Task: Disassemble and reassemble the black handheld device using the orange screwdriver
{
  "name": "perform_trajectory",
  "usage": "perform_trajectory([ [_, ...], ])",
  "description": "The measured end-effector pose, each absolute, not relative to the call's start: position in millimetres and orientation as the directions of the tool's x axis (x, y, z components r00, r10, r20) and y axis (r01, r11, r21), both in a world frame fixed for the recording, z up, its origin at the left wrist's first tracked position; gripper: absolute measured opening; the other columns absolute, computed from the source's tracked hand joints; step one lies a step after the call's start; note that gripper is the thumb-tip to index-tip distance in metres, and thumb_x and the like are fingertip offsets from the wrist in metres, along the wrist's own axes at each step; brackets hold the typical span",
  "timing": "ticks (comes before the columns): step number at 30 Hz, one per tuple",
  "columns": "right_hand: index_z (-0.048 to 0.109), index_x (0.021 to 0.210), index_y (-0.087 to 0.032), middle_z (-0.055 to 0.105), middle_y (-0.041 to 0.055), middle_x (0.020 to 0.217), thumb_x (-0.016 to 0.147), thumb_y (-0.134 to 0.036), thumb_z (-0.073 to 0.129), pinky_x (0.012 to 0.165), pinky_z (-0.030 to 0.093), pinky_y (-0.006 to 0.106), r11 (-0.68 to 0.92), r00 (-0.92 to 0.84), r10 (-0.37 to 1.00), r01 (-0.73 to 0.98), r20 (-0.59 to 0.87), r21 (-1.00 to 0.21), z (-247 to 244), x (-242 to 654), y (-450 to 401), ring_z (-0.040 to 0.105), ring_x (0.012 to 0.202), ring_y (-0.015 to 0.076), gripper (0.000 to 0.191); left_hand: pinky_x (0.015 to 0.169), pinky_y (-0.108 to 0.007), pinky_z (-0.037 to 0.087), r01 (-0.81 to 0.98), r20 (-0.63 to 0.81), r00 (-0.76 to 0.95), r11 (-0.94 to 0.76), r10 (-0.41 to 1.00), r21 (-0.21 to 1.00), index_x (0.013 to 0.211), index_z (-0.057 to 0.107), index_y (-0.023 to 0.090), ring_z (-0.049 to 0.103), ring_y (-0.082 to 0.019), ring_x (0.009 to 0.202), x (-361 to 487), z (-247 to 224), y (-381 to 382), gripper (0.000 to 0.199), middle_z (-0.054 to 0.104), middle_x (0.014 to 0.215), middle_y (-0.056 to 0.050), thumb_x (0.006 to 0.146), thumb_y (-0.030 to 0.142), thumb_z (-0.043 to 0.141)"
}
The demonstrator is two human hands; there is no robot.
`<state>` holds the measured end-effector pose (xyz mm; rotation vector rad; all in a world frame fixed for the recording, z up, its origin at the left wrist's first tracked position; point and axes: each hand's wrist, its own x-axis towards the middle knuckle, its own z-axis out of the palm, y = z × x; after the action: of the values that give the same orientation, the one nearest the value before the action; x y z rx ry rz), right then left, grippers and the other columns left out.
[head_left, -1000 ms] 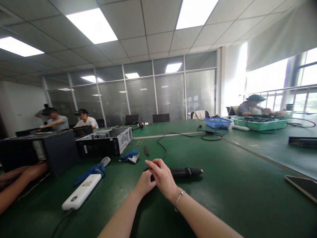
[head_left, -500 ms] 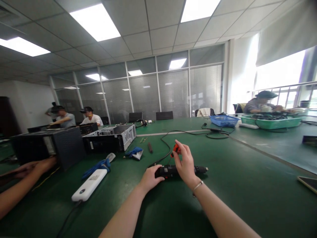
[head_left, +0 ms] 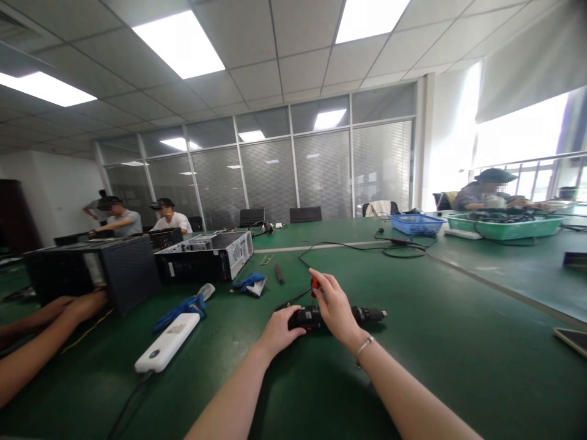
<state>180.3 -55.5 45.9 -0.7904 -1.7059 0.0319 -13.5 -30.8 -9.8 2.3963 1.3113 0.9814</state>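
A black corded power screwdriver [head_left: 364, 315] lies sideways on the green table [head_left: 458, 366], its metal tip to the right. My left hand [head_left: 279, 330] is wrapped round its left end, by the cord. Above its middle, my right hand [head_left: 336, 305] pinches a small red-handled screwdriver [head_left: 315, 286], which stands roughly upright over the black body. Its lower end is too small and partly hidden to make out. My right wrist and fingers cover part of the black tool.
On the left are a white power strip [head_left: 169, 342], blue gloves [head_left: 251, 283], a dark computer case [head_left: 137, 269] with another person's hands [head_left: 82, 307] at it, and an open case [head_left: 204, 260]. Blue [head_left: 416, 224] and green [head_left: 504, 227] baskets stand far right. A cable [head_left: 353, 243] crosses the table.
My right hand has moved left and slightly down with the red-handled screwdriver, which now stands more upright. My left hand remains on the black tool.
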Motion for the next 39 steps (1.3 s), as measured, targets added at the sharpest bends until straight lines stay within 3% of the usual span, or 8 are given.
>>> perform_trajectory([
  [6, 0.042, 0.137, -0.025, 0.053, 0.0095, 0.116, 0.09, -0.019, 0.043, 0.089, 0.05, 0.037, 0.736, -0.053, 0.535, 0.519, 0.843, -0.434, 44.1, 179.7, -55.9, 0.057, 0.1, 0.0204, 0.048, 0.097, -0.036, 0.045, 0.672, 0.423, 0.363, -0.548, 0.83, 0.498, 0.119, 0.062, 0.02, 0.063, -0.026, 0.106, -12.0, -8.1, -32.2, 0.058, 0.068, 0.116, -0.007, 0.065, 0.027, 0.078],
  [11, 0.048, 0.131, -0.023, 0.058, 0.0081, 0.106, 0.089, -0.014, 0.04, 0.083, 0.052, 0.035, 0.719, -0.029, 0.558, 0.515, 0.829, -0.466, 43.0, 180.4, -52.6, 0.06, 0.088, 0.0183, 0.043, 0.096, -0.035, 0.045, 0.675, 0.426, 0.362, -0.548, 0.829, 0.493, 0.12, 0.062, 0.02, 0.063, -0.025, 0.105, -11.1, -5.9, -34.7, 0.057, 0.068, 0.115, -0.007, 0.065, 0.027, 0.077],
  [19, 0.04, 0.139, -0.024, 0.06, 0.0071, 0.1, 0.089, -0.022, 0.046, 0.078, 0.054, 0.036, 0.692, -0.014, 0.541, 0.576, 0.841, -0.436, 39.9, 179.4, -50.9, 0.061, 0.086, 0.02, 0.05, 0.094, -0.035, 0.046, 0.676, 0.429, 0.358, -0.547, 0.829, 0.494, 0.118, 0.063, 0.021, 0.064, -0.025, 0.103, -10.4, -2.1, -38.8, 0.05, 0.069, 0.113, -0.007, 0.073, 0.039, 0.071],
  [26, 0.039, 0.138, -0.021, 0.059, 0.0069, 0.094, 0.092, -0.023, 0.044, 0.076, 0.052, 0.034, 0.744, -0.019, 0.436, 0.57, 0.9, -0.349, 43.7, 184.2, -57.2, 0.058, 0.08, 0.019, 0.047, 0.095, -0.034, 0.046, 0.671, 0.442, 0.363, -0.559, 0.82, 0.487, 0.119, 0.062, 0.02, 0.063, -0.024, 0.103, -10.9, -3.4, -37.3, 0.047, 0.068, 0.114, -0.007, 0.075, 0.034, 0.07],
  [30, 0.039, 0.136, -0.02, 0.057, 0.0069, 0.093, 0.092, -0.023, 0.044, 0.075, 0.051, 0.034, 0.78, -0.051, 0.387, 0.55, 0.921, -0.298, 46.7, 184.2, -63.8, 0.057, 0.08, 0.0186, 0.044, 0.095, -0.035, 0.046, 0.668, 0.442, 0.381, -0.572, 0.812, 0.476, 0.118, 0.063, 0.021, 0.063, -0.025, 0.103, -11.8, -2.7, -37.6, 0.045, 0.069, 0.113, -0.007, 0.076, 0.034, 0.069],
  [39, 0.041, 0.134, -0.02, 0.06, 0.0077, 0.096, 0.092, -0.022, 0.043, 0.076, 0.051, 0.034, 0.79, -0.168, 0.451, 0.532, 0.877, -0.304, 44.7, 184.0, -62.3, 0.058, 0.083, 0.0192, 0.042, 0.091, -0.033, 0.047, 0.676, 0.445, 0.375, -0.568, 0.813, 0.47, 0.118, 0.062, 0.02, 0.064, -0.024, 0.1, -10.7, -2.5, -37.5, 0.046, 0.069, 0.111, -0.007, 0.075, 0.034, 0.07],
])
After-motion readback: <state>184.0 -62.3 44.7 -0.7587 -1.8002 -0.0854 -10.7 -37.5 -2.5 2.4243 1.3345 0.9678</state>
